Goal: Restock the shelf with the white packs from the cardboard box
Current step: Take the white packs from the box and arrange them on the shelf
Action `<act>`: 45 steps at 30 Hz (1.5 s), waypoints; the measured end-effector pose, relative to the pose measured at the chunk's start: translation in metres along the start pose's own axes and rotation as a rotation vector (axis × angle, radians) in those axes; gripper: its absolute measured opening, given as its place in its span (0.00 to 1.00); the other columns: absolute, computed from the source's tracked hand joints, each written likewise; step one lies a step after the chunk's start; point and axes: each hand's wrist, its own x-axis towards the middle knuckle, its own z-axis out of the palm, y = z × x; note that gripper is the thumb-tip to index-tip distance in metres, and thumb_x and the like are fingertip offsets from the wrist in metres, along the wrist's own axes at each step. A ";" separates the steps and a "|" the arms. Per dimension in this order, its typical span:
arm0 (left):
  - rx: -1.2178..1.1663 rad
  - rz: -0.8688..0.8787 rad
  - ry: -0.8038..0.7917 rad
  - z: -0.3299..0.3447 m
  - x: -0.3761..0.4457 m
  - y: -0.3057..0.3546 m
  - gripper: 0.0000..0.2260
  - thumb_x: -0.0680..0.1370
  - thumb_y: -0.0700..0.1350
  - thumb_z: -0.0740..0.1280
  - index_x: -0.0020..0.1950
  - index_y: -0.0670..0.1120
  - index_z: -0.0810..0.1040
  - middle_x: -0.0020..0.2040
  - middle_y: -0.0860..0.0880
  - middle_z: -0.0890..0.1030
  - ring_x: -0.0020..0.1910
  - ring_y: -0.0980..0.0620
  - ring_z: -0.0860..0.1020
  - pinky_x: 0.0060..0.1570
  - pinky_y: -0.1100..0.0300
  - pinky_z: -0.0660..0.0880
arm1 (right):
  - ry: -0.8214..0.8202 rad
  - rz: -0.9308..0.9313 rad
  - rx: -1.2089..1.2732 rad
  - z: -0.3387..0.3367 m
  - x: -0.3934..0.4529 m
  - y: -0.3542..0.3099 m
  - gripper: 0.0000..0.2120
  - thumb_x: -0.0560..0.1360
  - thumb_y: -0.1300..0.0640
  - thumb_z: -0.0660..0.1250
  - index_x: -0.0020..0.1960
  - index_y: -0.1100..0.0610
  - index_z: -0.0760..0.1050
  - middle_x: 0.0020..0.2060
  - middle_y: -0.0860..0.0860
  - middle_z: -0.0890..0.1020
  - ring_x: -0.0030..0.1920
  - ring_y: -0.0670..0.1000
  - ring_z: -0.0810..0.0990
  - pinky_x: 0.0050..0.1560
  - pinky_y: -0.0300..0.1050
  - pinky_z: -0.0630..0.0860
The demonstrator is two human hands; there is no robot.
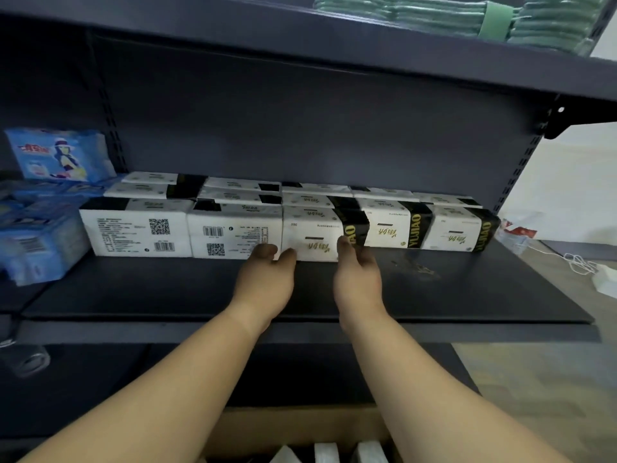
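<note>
Several white packs with black bands stand in rows at the back of the dark shelf (434,295). The middle front pack (314,228) sits slightly forward of its neighbours. My left hand (267,279) touches its lower left edge with straight fingers. My right hand (357,275) touches its lower right part, near the black band, fingers extended. Neither hand wraps around the pack. At the bottom edge, the cardboard box (267,426) shows the tops of more white packs (325,452) between my forearms.
Blue packs (40,242) are stacked at the left end of the shelf. Green folded cloths (434,15) lie on the shelf above. White cables and an adapter (601,279) lie on the floor at right. The shelf's front half is bare.
</note>
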 end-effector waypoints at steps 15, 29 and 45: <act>0.006 0.027 0.129 -0.009 -0.057 -0.021 0.17 0.80 0.52 0.63 0.66 0.47 0.73 0.57 0.53 0.77 0.55 0.54 0.73 0.52 0.61 0.66 | -0.138 0.039 -0.029 -0.007 -0.056 0.024 0.13 0.80 0.42 0.60 0.58 0.49 0.72 0.51 0.44 0.77 0.52 0.46 0.75 0.55 0.45 0.67; 0.069 -0.191 0.193 0.008 -0.140 -0.101 0.17 0.81 0.54 0.62 0.66 0.47 0.71 0.56 0.53 0.75 0.47 0.60 0.72 0.50 0.60 0.67 | -0.305 0.256 -0.158 -0.058 -0.100 0.106 0.10 0.81 0.40 0.58 0.48 0.45 0.70 0.46 0.42 0.76 0.48 0.44 0.75 0.55 0.46 0.71; 0.108 -0.584 0.210 -0.086 -0.124 -0.236 0.21 0.81 0.55 0.62 0.69 0.44 0.69 0.49 0.51 0.77 0.47 0.53 0.74 0.47 0.60 0.67 | -0.328 0.648 -0.329 0.016 -0.133 0.227 0.29 0.80 0.37 0.56 0.74 0.54 0.65 0.58 0.49 0.72 0.60 0.52 0.70 0.59 0.47 0.63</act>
